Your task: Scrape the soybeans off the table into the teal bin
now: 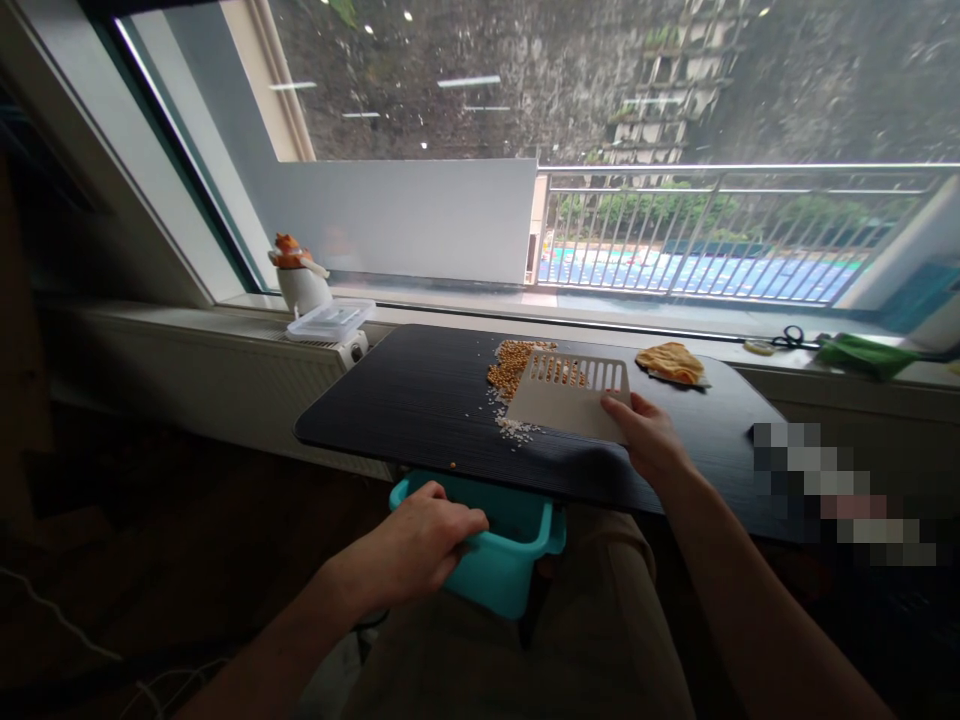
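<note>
My left hand [429, 530] grips the near rim of a turquoise plastic bin [499, 575], which is held just below the near edge of the dark table [390, 400]. In my right hand [646, 428] is a flat beige slotted board [559, 408], pinched at its right side and tilted over the tabletop. Against the board's left side lies a pile of yellow kernels [511, 362]. White grains [514, 428] are scattered along the pile's near side. One loose kernel [452, 465] rests by the near edge. The bin's inside is mostly in shadow.
A folded tan cloth [670, 362] lies at the table's far right. On the ledge behind stand a white pot with an orange top [300, 275] and a clear plastic container [331, 320]. A green cloth [862, 355] and black scissors [789, 338] lie on the right sill.
</note>
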Demonstrator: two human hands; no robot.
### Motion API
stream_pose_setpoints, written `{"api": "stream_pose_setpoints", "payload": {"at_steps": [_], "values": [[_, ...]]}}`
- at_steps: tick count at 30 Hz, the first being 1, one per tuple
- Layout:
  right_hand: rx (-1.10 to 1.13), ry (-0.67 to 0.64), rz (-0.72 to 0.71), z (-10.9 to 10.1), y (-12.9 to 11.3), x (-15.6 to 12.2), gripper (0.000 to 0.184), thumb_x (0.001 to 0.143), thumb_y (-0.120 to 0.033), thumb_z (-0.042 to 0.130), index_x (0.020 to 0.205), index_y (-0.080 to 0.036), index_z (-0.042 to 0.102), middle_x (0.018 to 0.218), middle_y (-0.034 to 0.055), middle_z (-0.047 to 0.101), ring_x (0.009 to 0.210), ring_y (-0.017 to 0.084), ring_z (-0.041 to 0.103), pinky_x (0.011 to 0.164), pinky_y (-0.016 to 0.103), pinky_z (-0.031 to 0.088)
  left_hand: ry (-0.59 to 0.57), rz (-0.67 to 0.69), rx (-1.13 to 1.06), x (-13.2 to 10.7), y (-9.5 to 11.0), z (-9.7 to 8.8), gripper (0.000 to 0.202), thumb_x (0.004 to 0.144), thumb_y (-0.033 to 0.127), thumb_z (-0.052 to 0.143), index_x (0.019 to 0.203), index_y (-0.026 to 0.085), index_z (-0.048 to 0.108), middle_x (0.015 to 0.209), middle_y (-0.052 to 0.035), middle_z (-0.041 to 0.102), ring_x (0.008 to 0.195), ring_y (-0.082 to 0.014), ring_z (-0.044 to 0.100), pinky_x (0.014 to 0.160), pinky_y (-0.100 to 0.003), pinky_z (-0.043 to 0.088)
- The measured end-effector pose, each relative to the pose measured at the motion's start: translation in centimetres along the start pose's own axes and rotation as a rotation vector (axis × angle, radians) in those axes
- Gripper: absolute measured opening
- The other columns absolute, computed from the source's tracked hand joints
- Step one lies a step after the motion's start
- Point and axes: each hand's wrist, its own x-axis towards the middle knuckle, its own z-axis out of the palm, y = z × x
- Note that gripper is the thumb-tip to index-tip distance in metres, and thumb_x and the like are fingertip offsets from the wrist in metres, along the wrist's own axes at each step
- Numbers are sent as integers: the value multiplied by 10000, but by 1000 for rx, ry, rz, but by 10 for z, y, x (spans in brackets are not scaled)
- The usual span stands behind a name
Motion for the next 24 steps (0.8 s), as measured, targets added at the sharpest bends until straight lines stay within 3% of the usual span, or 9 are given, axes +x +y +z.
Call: {"api": "stream_pose_setpoints", "payload": {"at_steps": [16, 24], "values": [[49, -59, 9, 10, -2, -15, 192, 593, -229, 774, 780, -211, 731, 690, -8, 746, 569, 149, 654, 551, 250, 538, 8, -9, 1, -5, -2, -3, 149, 796, 69, 525, 776, 214, 495, 765, 22, 623, 747, -182, 574, 828, -279, 357], [28, -68, 4, 2, -2, -15, 225, 576, -243, 787, 790, -201, 735, 688, -21, 748, 577, 139, 652, 555, 233, 528, 23, 5, -6, -5, -2, -1, 159, 805, 54, 522, 788, 211, 511, 774, 21, 628, 768, -185, 571, 814, -276, 353]]}}
